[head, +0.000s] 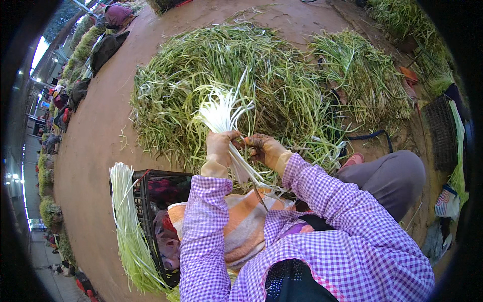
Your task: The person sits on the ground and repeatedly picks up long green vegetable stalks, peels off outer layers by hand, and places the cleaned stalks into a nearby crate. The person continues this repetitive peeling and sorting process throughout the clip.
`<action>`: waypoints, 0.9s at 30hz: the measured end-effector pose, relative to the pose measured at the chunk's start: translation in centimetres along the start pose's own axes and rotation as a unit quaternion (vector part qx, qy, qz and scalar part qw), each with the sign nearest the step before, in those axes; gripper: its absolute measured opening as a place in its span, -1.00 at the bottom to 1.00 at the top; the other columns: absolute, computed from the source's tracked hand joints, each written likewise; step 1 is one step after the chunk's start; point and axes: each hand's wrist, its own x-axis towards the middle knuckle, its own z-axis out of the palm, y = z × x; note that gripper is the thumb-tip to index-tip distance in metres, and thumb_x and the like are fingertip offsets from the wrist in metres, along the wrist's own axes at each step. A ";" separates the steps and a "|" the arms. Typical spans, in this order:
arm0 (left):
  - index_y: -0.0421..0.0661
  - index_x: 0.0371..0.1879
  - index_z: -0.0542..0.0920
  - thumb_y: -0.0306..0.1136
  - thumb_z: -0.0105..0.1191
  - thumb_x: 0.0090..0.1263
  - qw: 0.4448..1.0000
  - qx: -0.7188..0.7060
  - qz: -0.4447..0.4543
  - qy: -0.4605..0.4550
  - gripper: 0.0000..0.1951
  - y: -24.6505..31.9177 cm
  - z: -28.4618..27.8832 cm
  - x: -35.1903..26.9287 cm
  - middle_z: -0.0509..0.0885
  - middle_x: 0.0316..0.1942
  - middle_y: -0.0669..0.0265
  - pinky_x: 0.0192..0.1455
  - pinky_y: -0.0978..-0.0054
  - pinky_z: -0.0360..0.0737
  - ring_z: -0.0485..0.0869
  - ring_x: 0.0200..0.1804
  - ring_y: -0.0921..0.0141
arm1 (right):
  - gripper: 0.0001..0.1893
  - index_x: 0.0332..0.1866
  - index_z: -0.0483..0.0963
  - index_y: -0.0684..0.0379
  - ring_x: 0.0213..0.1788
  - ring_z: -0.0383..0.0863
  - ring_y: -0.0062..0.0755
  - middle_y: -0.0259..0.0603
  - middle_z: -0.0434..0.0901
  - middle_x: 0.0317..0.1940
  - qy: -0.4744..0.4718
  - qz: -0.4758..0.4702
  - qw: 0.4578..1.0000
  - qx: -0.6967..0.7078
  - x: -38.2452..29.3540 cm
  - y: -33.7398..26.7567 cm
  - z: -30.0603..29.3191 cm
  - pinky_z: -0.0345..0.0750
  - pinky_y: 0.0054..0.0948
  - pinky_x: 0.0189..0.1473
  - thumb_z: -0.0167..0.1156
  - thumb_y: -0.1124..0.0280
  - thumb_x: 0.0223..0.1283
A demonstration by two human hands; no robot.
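Observation:
My left hand is closed around a bunch of long leafy stalks, possibly chives. Their white ends fan out above the fist, and the rest hangs down towards my lap. Close beside it, my right hand has its thumb and fingers drawn together near the bunch. Whether a thin stalk is pinched there is too small to tell. Pale glove cuffs show at both wrists. A large heap of green stalks lies on the ground just beyond my hands. An orange and white striped towel covers my lap.
To my left, a black plastic crate holds plastic bags, with a neat bundle of white-ended stalks leaning against its outside. Another green pile lies at far right, near a dark crate. A dark strap trails over the ground. Other people work at far left.

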 end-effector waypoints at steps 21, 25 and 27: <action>-0.38 -0.19 0.59 -0.63 0.20 0.23 0.992 -0.126 -0.007 -0.009 -0.81 2.7 -3.5 1.6 0.64 -0.41 0.23 -0.54 0.58 0.50 0.50 -0.55 0.48 | -0.61 0.18 0.49 0.21 0.03 0.64 -0.23 -0.06 0.57 0.13 0.108 0.187 0.423 -0.880 -3.2 -4.9 -13.4 0.60 -0.25 0.05 0.16 0.29 0.30; -0.33 -0.22 0.63 -0.56 0.21 0.26 1.000 0.001 0.001 0.015 -0.84 2.6 -1.3 0.4 0.66 -0.44 0.30 -0.58 0.66 0.46 0.48 -0.61 0.52 | -0.41 0.33 0.36 0.07 -0.42 0.54 -0.61 -0.21 0.63 -0.09 -0.159 -0.093 0.923 -0.337 0.2 -3.2 -2.0 0.54 -0.53 -0.38 0.34 0.33 0.17; -0.30 -0.25 0.65 -0.53 0.24 0.23 1.000 0.015 0.024 -0.007 -0.85 2.7 -0.5 -0.2 0.68 -0.43 0.28 -0.58 0.63 0.44 0.47 -0.61 0.53 | -0.72 0.04 0.59 0.11 -0.41 0.58 -0.61 -0.33 0.69 -0.28 -0.130 -0.040 0.898 -0.418 1.0 -1.9 0.9 0.53 -0.56 -0.43 0.27 0.33 0.25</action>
